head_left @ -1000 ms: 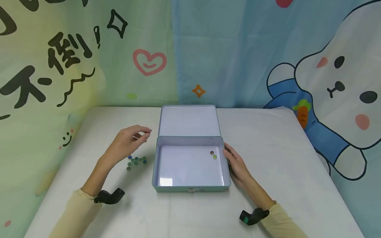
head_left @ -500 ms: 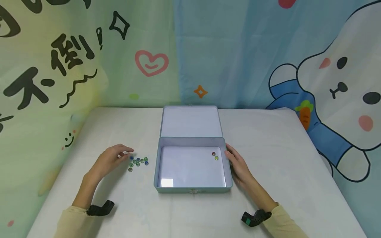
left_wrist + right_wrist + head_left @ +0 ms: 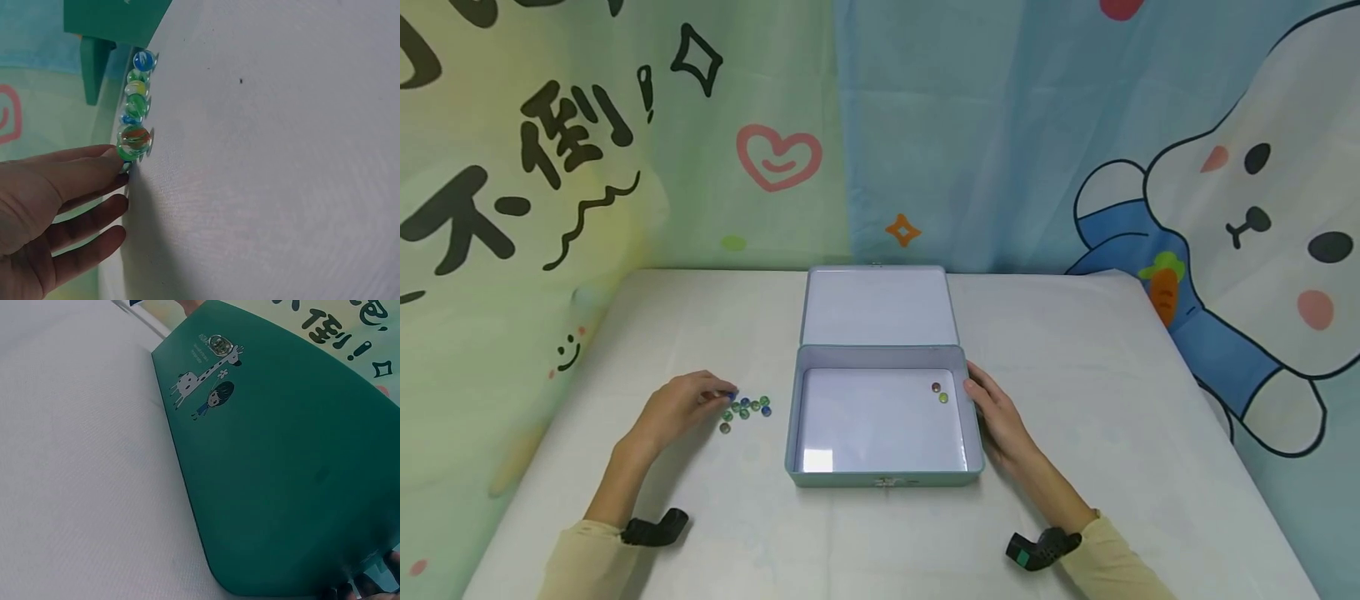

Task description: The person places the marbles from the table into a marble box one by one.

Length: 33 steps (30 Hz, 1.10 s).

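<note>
My left hand (image 3: 681,408) is at the left of the table, its thumb and index finger pinching a blue marble (image 3: 732,397) at the edge of a loose group. Its other fingers stay apart in the left wrist view, where the fingertips partly hide that marble. Beside them lie several green and blue marbles (image 3: 744,413) and an orange-streaked marble (image 3: 135,139). My right hand (image 3: 1000,417) holds the right wall of a tin box (image 3: 883,478), thumb at the rim and fingers along the outside. Inside are a brown marble (image 3: 936,387) and a yellow-green marble (image 3: 943,397).
The box's hinged lid (image 3: 880,304) leans open toward the back. A white cloth covers the table (image 3: 1090,400), and a printed curtain (image 3: 940,133) hangs behind it. Each wrist wears a black camera (image 3: 655,528).
My left hand has come down and toward me from beside the box, and its fingertips have closed on the blue marble. My right hand stays at the box.
</note>
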{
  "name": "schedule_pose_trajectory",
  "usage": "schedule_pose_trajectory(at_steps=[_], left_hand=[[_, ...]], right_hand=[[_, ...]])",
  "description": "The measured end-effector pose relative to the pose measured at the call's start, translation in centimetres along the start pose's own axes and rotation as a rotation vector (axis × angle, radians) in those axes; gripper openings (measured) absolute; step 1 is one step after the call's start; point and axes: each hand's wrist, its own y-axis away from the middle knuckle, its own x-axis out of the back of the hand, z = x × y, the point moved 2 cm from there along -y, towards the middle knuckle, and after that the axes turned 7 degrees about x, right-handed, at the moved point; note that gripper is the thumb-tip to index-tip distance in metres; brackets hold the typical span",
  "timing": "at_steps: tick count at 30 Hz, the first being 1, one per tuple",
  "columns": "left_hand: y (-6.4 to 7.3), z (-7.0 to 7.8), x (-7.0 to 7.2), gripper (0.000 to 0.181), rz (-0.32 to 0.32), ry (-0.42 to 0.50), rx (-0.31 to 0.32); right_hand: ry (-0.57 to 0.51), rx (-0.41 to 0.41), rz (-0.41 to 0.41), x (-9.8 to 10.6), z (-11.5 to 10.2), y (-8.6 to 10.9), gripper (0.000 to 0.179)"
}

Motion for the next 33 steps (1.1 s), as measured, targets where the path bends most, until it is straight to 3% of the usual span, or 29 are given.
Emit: schedule_pose_trajectory(at_steps=[21,24,28,33], left_hand=[[0.1,0.1,-0.2,0.02,-0.007,0.0,0.044],[-0.1,0.3,0.1,0.02,-0.002,0.031,0.047],[-0.7,0.9,0.8,0.02,0.03,0.103,0.005],[-2.2,2.7,2.2,0.018,0.095,0.191,-0.101]], right_hand=[[0.008,0.012,0.004,0.1,0.2,0.1,0.064],[0.004,0.013,0.005,0.0,0.1,0.1,0.063],[-0.002,0.014,0.004,0.0,0.0,0.1,0.063],[0.005,0.013,0.003,0.0,-0.1,0.1,0.062]])
